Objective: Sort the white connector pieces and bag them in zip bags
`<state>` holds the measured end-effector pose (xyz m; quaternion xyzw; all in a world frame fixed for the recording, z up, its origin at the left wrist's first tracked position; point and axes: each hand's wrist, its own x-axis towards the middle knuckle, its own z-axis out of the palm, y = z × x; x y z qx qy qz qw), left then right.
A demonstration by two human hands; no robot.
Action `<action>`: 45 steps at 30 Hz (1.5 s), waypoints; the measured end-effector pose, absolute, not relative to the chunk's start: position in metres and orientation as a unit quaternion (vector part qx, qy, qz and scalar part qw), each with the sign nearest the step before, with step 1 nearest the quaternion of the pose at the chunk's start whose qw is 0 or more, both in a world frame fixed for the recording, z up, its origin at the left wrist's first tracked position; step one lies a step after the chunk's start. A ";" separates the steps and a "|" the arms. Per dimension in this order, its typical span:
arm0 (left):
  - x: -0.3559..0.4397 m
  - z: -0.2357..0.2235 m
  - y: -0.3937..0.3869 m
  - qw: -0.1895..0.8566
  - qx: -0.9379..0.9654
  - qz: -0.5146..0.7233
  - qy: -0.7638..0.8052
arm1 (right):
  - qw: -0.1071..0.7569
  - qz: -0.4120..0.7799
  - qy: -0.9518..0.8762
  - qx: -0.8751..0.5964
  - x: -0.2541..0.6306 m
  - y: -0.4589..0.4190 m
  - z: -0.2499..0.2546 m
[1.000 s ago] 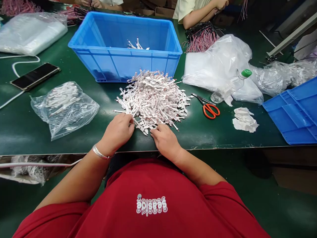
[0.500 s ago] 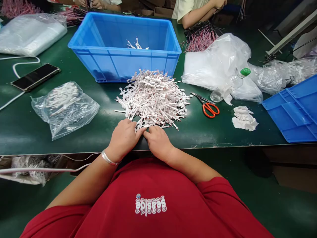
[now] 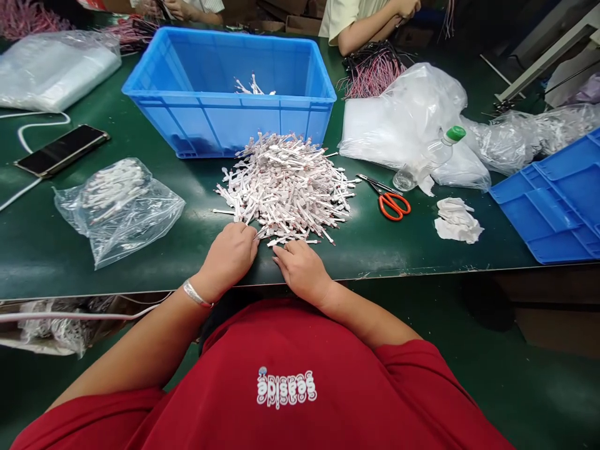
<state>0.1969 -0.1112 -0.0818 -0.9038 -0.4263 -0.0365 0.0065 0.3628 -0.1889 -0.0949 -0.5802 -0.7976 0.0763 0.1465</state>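
Observation:
A heap of short white wire leads (image 3: 290, 187) with small reddish tips lies on the green table. My left hand (image 3: 232, 253), with a silver bracelet at the wrist, is at the heap's near left edge. Its fingers are curled downward and closed, hiding whatever is in them. Close by on the right, my right hand (image 3: 302, 267) has its thumb and fingers pressed together at the near edge of the heap. A white lead end shows just beyond its fingertips; whether it is gripped I cannot tell. The two hands are a little apart.
Behind the heap stands a blue bin (image 3: 229, 122) with a few leads inside. To the left lie a clear bag of leads (image 3: 119, 206) and a phone (image 3: 63, 150). Orange-handled scissors (image 3: 394, 205), a plastic bottle (image 3: 434, 156), crumpled tissue (image 3: 457, 220) and another blue bin (image 3: 557, 200) are on the right.
My hands have drawn apart from each other; the left thumb, stretched toward the right hand before, is now tucked in. The view has shifted slightly.

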 end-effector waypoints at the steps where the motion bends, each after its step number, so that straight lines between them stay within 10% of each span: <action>1: 0.196 -0.083 -0.112 0.011 -0.906 -0.035 -0.422 | 0.139 0.072 -0.798 -0.582 0.362 -0.188 -0.094; 45: 0.162 -0.063 -0.100 0.052 -0.909 0.104 -0.401 | -0.045 0.039 -0.789 -0.611 0.353 -0.135 -0.066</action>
